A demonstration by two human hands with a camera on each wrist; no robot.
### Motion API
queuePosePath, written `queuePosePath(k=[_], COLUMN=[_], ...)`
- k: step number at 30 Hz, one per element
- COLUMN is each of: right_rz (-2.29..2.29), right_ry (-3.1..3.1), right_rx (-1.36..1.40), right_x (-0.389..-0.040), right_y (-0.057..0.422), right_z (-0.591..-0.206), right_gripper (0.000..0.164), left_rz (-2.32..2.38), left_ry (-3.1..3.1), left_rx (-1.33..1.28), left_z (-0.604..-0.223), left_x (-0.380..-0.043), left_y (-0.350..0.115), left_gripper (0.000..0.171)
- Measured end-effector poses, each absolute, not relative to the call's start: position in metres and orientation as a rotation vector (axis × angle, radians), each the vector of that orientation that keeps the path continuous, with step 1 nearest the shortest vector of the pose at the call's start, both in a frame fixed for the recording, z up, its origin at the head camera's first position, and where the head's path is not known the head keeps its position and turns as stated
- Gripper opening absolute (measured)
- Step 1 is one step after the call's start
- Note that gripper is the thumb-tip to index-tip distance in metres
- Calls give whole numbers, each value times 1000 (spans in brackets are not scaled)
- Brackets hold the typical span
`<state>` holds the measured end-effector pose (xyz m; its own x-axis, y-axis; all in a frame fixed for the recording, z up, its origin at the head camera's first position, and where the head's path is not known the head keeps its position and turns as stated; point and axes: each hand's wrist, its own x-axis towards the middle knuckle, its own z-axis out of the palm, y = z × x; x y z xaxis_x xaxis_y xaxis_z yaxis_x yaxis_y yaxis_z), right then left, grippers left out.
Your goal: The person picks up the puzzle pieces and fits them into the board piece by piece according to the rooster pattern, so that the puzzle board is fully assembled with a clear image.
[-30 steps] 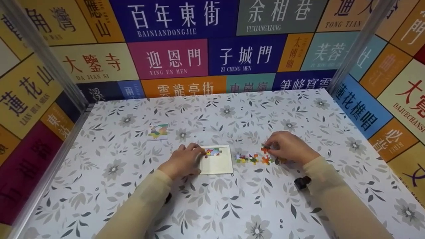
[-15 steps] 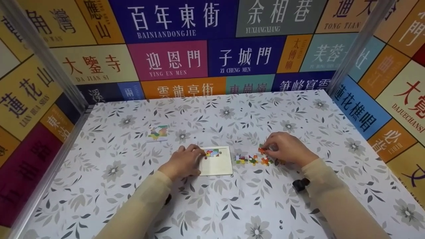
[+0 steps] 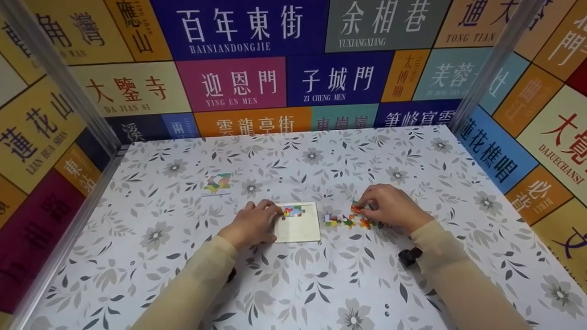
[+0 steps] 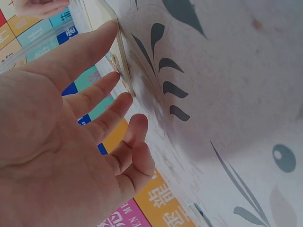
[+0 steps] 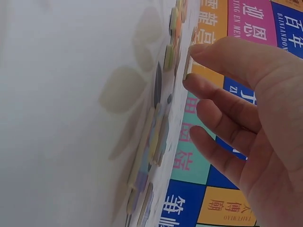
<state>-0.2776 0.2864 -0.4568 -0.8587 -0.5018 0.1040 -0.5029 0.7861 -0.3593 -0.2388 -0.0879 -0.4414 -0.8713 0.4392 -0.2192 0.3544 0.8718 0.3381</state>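
A pale, shallow puzzle tray [image 3: 298,232] lies on the table, with a few joined jigsaw pieces [image 3: 294,211] along its far side. My left hand [image 3: 254,223] rests at the tray's left edge, thumb and fingertips touching it. In the left wrist view, the thumb and two fingers [image 4: 97,92] are fairly straight against the tray edge. To the right, my right hand [image 3: 395,206] pinches an orange jigsaw piece [image 3: 354,208] between thumb and index finger. The right wrist view shows this piece [image 5: 186,66] edge-on. Several loose jigsaw pieces [image 3: 332,221] lie between tray and right hand.
A small colourful picture card [image 3: 218,184] lies left of and beyond the tray. White cloth with grey flowers covers the table [image 3: 312,284]. Walls of coloured sign panels [image 3: 243,82] stand behind and at both sides. A black device [image 3: 409,257] sits at the right wrist.
My right hand has moved slightly left towards the tray, carrying the orange jigsaw piece over the loose ones. The left hand and tray stay in place.
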Motion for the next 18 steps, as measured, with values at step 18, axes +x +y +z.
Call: queuePosePath(k=[18], right_rz=[573], right_ry=[-2917], right_rx=[877], right_x=[-280], right_y=[265], right_z=[-457], right_gripper=[7], left_rz=[437], left_ry=[2740], left_rx=[613], left_z=[-441], left_x=[-239], left_y=[-90], left_gripper=[58])
